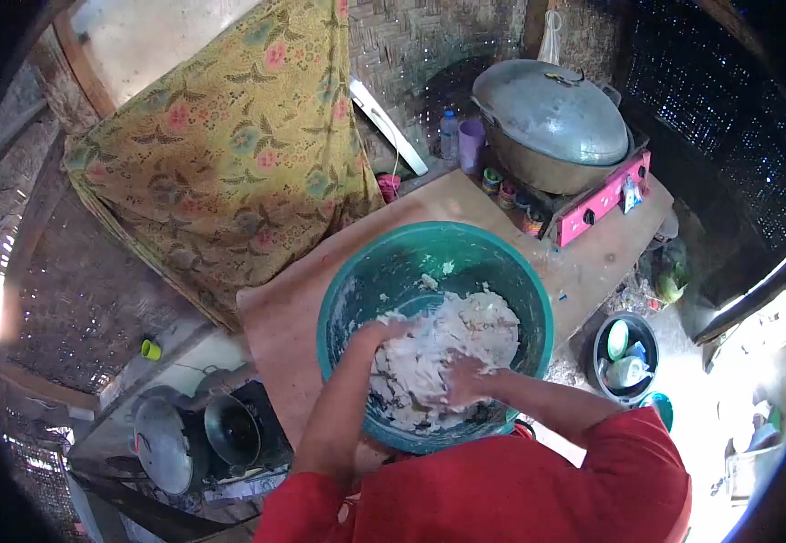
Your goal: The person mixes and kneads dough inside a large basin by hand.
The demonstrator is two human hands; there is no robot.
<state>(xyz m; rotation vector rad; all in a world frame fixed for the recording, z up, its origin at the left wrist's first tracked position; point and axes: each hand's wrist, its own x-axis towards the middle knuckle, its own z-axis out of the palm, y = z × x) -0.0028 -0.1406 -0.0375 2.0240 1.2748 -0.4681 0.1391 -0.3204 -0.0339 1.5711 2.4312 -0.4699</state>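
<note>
A large green basin (545,312) stands on a wooden table and holds a mass of white, crumbly dough (474,330). My left hand (395,328) is at the dough's upper left, its fingertips hidden in the white material. Lower and to the right, my right hand (467,378) presses on the dough, with its fingers partly sunk in and coated white. How far the fingers of either hand are bent does not show. Bits of dough stick to the basin's inner wall.
Behind the basin, a big lidded pot (556,118) sits on a pink stove (603,201), beside small jars (507,192), a purple cup (471,145) and a bottle (449,136). A patterned cloth (239,154) hangs at left. A black tub (599,353) stands right, below table height.
</note>
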